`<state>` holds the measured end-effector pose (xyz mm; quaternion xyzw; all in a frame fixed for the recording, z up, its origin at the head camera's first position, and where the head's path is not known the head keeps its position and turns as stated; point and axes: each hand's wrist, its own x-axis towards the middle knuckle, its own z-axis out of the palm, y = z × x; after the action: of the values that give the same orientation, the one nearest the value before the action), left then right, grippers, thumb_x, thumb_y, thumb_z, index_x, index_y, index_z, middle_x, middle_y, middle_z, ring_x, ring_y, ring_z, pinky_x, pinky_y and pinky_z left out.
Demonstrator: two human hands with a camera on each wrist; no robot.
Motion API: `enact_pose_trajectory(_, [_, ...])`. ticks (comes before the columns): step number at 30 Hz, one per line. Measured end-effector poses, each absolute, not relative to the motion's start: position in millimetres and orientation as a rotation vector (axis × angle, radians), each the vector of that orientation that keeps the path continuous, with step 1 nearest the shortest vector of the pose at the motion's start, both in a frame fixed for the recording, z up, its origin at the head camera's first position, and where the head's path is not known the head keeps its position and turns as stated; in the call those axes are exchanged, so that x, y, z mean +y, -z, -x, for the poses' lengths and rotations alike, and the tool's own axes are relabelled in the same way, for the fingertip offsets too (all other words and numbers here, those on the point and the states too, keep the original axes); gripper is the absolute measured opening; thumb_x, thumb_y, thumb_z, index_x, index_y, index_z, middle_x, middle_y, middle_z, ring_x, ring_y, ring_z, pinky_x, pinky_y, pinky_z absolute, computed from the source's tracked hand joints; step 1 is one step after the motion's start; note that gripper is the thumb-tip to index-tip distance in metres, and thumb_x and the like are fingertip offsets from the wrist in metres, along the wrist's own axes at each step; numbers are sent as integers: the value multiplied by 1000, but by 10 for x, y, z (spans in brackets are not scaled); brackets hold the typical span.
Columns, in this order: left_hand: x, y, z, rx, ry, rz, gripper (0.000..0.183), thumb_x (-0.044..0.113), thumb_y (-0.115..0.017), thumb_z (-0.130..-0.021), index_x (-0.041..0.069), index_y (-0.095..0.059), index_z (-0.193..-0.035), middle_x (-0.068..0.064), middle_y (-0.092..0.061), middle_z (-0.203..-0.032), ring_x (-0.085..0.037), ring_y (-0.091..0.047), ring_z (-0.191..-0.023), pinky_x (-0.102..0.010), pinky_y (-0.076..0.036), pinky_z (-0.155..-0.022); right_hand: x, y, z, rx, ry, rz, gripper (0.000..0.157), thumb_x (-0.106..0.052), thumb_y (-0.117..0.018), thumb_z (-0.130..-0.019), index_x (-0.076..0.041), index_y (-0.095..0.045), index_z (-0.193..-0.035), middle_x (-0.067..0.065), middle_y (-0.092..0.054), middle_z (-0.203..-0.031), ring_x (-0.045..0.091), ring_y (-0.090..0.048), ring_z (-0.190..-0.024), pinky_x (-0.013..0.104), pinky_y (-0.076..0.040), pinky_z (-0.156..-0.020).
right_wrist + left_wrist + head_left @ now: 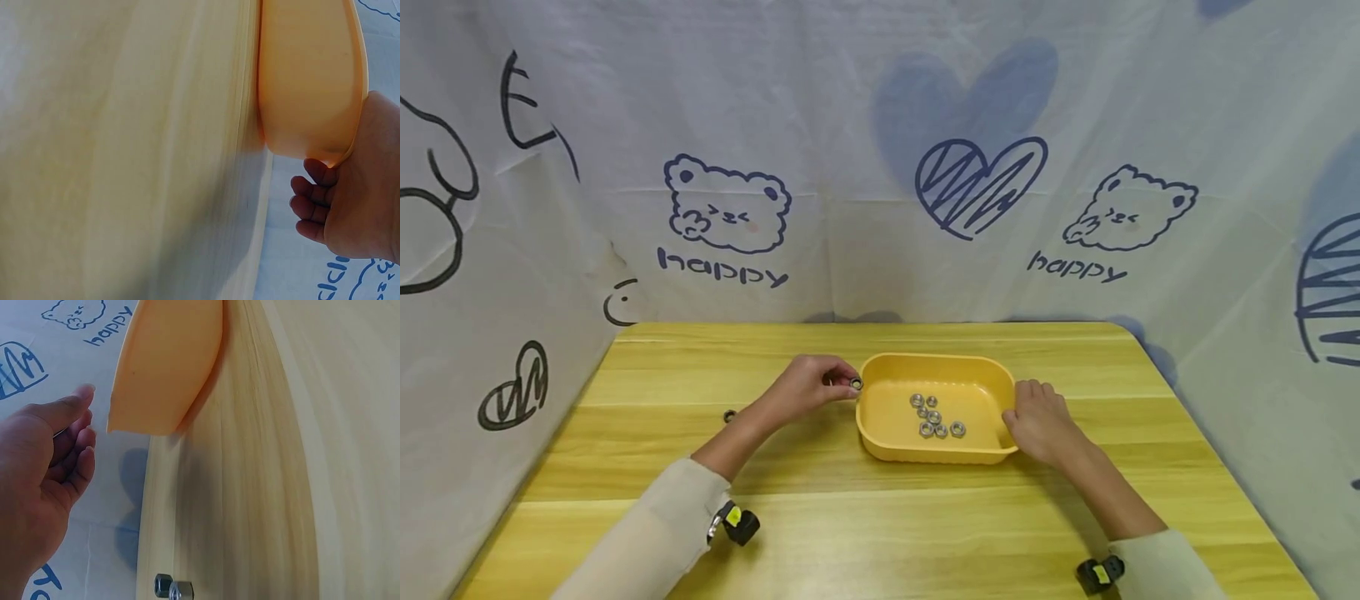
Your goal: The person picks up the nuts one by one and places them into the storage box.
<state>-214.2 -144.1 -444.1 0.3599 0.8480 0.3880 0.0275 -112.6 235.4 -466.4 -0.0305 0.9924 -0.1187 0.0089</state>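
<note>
A yellow plastic tray [936, 455] sits on the wooden table with several metal hex nuts [957, 429] lying loose on its floor. At its left rim, my left hand [801, 387] pinches one hex nut [856, 383] between thumb and fingertips. That nut is hidden in the left wrist view, where the left hand [47, 453] appears beside the tray's end wall [165, 369]. My right hand [1043, 421] grips the tray's right end, thumb over the rim. In the right wrist view the right hand's [356, 194] fingers curl against the outside of the tray [312, 75].
Loose nuts lie on the table left of the tray: one nut [729, 415] shows beside my left forearm, and two nuts, one of them a shiny nut [181, 590], show in the left wrist view. A printed cloth [850, 167] hangs behind the wooden table [880, 533].
</note>
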Motion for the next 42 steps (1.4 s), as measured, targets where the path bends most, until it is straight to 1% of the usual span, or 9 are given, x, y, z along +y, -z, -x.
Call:
enact_pose_trajectory(5, [-1364, 4423, 2144, 2633, -1203, -1117, 20, 16, -81, -91, 3, -77, -105, -5, -74, -89, -9, -60, -79, -20, -53, -69, 2345, 4663, 1134, 3104, 370, 85, 23, -20, -44, -102, 3, -50, -103, 14, -47, -93, 30, -40, -87, 41, -33, -76])
enact_pose_trajectory(11, [-1267, 4411, 2142, 2618, -1226, -1136, 20, 16, -82, -90, 2, -77, -104, -7, -76, -92, -8, -62, -79, -20, -54, -72, 2346, 4664, 1132, 3096, 363, 85, 26, -20, -45, -103, 5, -50, -107, 16, -49, -97, 31, -42, -90, 45, -37, -79])
enact_pose_trajectory(19, [-1125, 4392, 2150, 2602, -1211, -1176, 20, 18, -81, -91, 4, -77, -104, -5, -77, -93, -7, -64, -80, -19, -54, -71, 2365, 4681, 1138, 3077, 383, 78, 27, -21, -43, -103, 5, -49, -108, 15, -48, -96, 31, -40, -90, 43, -33, -78])
enact_pose_trajectory(25, [-1032, 4381, 2144, 2569, -1192, -1197, 21, 17, -81, -91, 3, -76, -105, -6, -77, -95, -8, -65, -81, -19, -55, -72, 2367, 4689, 1144, 3082, 380, 70, 30, -22, -44, -103, 7, -50, -111, 16, -49, -98, 32, -41, -91, 45, -35, -80])
enact_pose_trajectory(34, [-900, 4416, 2162, 2517, -1180, -1171, 21, 18, -80, -92, 4, -77, -107, -6, -79, -98, -8, -68, -84, -19, -57, -75, 2342, 4670, 1126, 3102, 373, 79, 28, -20, -45, -102, 6, -50, -110, 15, -48, -96, 31, -40, -89, 43, -35, -79])
enact_pose_trajectory(42, [-809, 4460, 2157, 2502, -1140, -1222, 20, 18, -80, -92, 3, -76, -105, -7, -79, -97, -7, -68, -83, -17, -55, -74, 2333, 4665, 1108, 3088, 376, 71, 27, -20, -45, -103, 6, -50, -110, 15, -49, -98, 32, -42, -92, 46, -36, -81])
